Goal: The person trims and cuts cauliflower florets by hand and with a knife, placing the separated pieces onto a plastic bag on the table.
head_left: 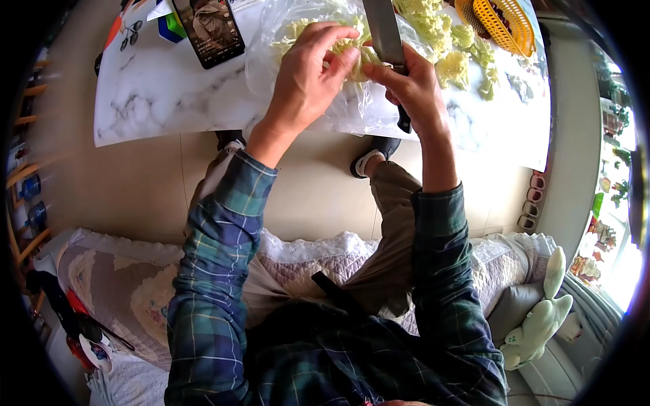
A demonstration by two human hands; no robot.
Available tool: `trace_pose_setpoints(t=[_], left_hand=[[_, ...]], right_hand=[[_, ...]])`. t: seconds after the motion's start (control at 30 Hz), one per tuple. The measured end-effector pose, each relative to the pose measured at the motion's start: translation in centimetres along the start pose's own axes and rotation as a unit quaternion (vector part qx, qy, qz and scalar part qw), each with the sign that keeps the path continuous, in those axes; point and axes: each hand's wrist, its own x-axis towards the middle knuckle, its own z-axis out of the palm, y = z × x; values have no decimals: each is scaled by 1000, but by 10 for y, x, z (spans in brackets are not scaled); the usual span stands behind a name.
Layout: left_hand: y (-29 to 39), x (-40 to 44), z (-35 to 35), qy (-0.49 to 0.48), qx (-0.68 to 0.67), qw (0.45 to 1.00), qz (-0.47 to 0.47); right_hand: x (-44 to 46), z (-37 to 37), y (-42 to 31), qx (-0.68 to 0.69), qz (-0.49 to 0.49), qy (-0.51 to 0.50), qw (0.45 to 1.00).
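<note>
My right hand [414,84] is closed around the black handle of a kitchen knife [384,30], whose broad blade points up and away from me. Between my two hands is a pale green cauliflower piece [357,53]. The curled fingers of my left hand [308,78] grip its near side, and my right thumb reaches toward it. Under both hands a clear plastic bag [261,64] lies spread on the marble-patterned table [169,101], with more cauliflower [291,30] on it, partly hidden by my left hand.
Cut cauliflower florets [437,30] are heaped right of the knife. A yellow plastic basket [508,30] stands at the far right. On the left lies a phone [208,30] with its screen lit. Behind the table's near edge is a quilt-covered sofa [305,257].
</note>
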Motion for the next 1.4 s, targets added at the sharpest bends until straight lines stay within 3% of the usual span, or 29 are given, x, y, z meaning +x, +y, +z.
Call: trace_pose_setpoints(t=[0.07, 0.1, 0.13, 0.2, 0.33, 0.53, 0.6, 0.67, 0.73, 0.8, 0.87, 0.97, 1.13, 1.4], left_hand=[[-7, 3, -4, -32, -47, 998, -9], [0, 2, -7, -85, -87, 989, -86], [-1, 2, -4, -81, -84, 989, -85], [-2, -1, 3, -30, 22, 997, 63], [-2, -3, -1, -36, 17, 999, 15], [-13, 0, -5, 48, 135, 989, 38], [-7, 1, -2, 80, 12, 996, 24], [6, -1, -1, 42, -16, 999, 14], [11, -4, 3, -69, -102, 988, -95], [6, -7, 8, -83, -137, 981, -111], [-2, -7, 9, -11, -121, 990, -67], [-2, -4, 0, 27, -80, 994, -66], [-1, 0, -1, 85, -41, 995, -11], [1, 1, 0, 91, -15, 996, 8]], right_hand=[[-1, -4, 1, -2, 10, -6, 1000], [0, -6, 1, -4, 19, -13, 1000], [0, -7, -1, -4, 17, -16, 1000], [-2, -5, -3, -16, 23, -13, 1000], [-2, -8, -6, 47, 48, -28, 997], [-4, -11, -10, 134, 45, -42, 989], [-4, -9, -10, 119, 19, -4, 993], [-2, -7, -3, 60, 19, 22, 998], [-2, -3, -2, 77, 16, 28, 996], [-2, 1, -5, 83, 12, 28, 996], [-4, 2, -8, 96, 18, 18, 995], [-2, 4, 3, -51, -104, 134, 984], [-18, 18, -16, 86, -19, 68, 994], [-15, 29, -10, 35, -39, 63, 997]])
